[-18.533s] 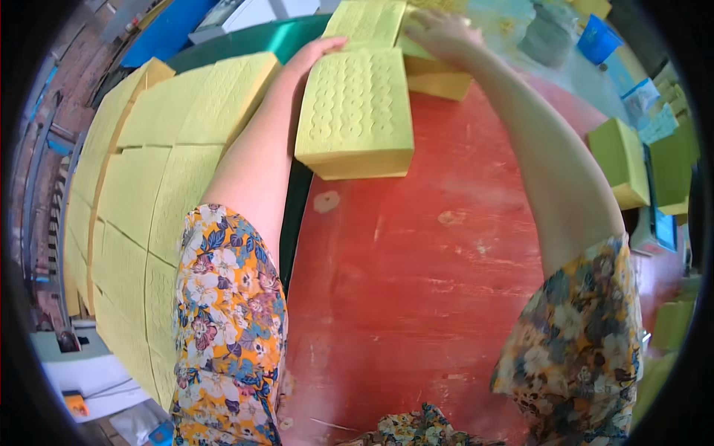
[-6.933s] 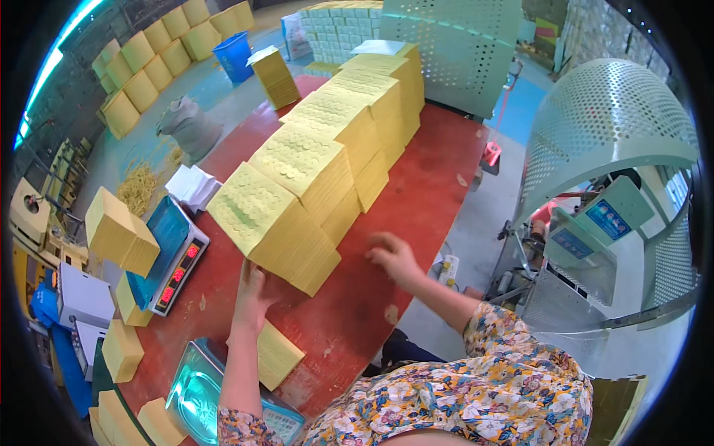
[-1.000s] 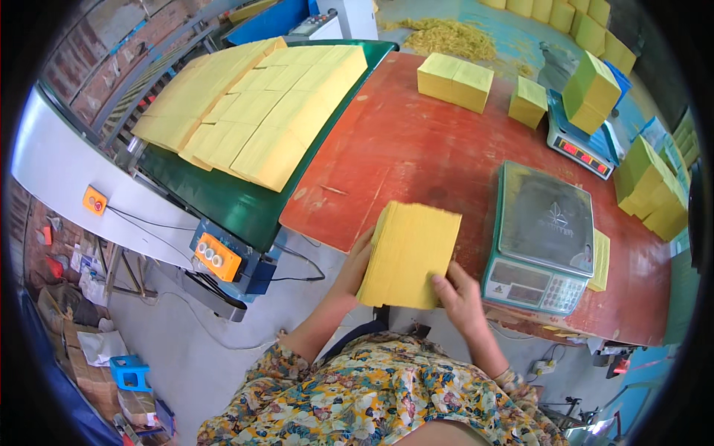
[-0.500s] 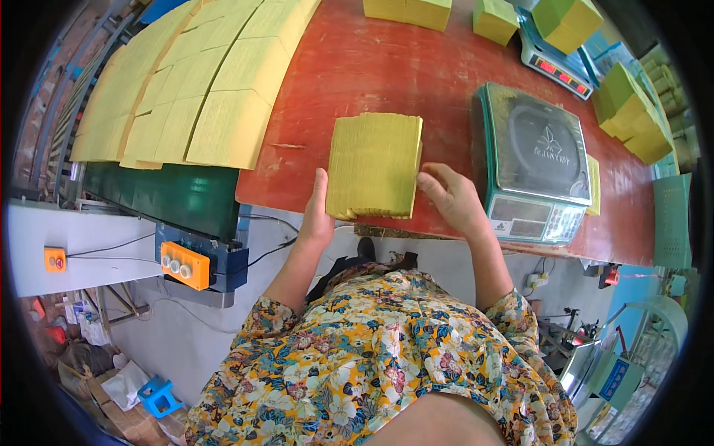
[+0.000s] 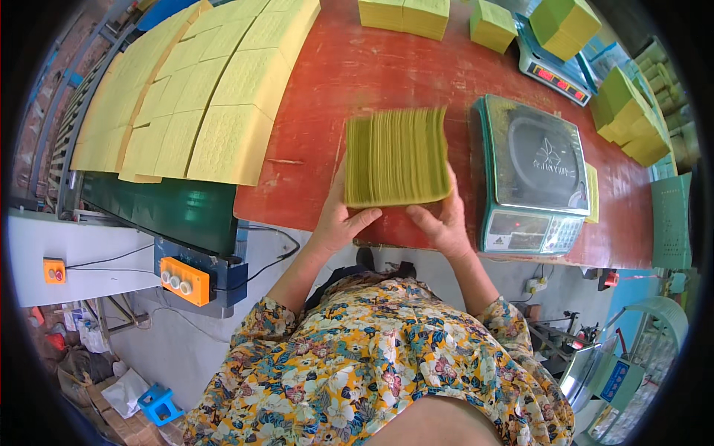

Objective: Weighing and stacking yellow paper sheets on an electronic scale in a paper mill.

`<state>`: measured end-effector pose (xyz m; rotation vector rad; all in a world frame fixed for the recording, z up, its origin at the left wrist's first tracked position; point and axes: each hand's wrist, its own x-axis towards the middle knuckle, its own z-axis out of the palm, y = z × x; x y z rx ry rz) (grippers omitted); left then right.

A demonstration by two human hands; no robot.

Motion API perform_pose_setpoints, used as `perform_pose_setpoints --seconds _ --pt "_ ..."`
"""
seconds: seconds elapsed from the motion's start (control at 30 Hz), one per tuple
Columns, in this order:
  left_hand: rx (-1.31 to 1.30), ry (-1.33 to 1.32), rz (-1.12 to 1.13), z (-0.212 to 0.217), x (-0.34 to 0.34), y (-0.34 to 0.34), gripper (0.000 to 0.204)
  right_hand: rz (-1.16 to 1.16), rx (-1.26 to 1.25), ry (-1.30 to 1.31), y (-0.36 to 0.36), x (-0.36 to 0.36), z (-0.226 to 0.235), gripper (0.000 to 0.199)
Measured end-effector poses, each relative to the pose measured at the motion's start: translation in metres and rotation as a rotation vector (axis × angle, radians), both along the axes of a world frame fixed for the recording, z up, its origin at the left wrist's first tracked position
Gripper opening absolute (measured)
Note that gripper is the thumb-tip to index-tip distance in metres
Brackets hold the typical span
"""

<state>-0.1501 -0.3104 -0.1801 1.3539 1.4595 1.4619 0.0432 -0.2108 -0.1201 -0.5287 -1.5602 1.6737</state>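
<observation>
A stack of yellow sheets [image 5: 396, 156], laid flat half a second earlier, is now stood on edge on the red tabletop [image 5: 349, 67], clasped between the left hand [image 5: 338, 219] and right hand [image 5: 442, 219] (edges apparently being squared). Just right of the right hand sits a digital scale [image 5: 532, 175]. Left of the left hand lie embossed yellow sheets [image 5: 201, 97]. Beyond the hands rest yellow blocks [image 5: 405, 15]; nothing obstructs.

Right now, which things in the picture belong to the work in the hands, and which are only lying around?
In hand:
- stack of yellow sheets, stood on edge on the red table
- left hand and right hand gripping its sides

Lying about:
- weighing scale beside the stack
- yellow sheets on the green belt
- yellow bundles
- orange button box
</observation>
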Motion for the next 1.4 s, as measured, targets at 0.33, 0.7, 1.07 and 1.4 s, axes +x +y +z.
perform_pose_setpoints --seconds 0.33,0.7,1.07,1.4 --pt "-0.092 -0.086 -0.013 -0.035 -0.005 0.008 0.089 0.035 -0.113 -0.147 0.017 -0.003 -0.052 0.085" --pt "-0.042 -0.629 0.022 0.076 0.042 0.063 0.055 -0.307 0.91 -0.482 0.051 0.061 0.116 0.059" --pt "-0.328 -1.437 -0.679 0.093 0.183 0.269 0.048 -0.427 0.851 -0.658 0.218 0.2 0.185 0.025" --pt "-0.657 -0.301 -0.251 0.115 0.181 0.247 0.043 -0.48 0.766 -0.76 0.237 0.211 0.123 0.021"
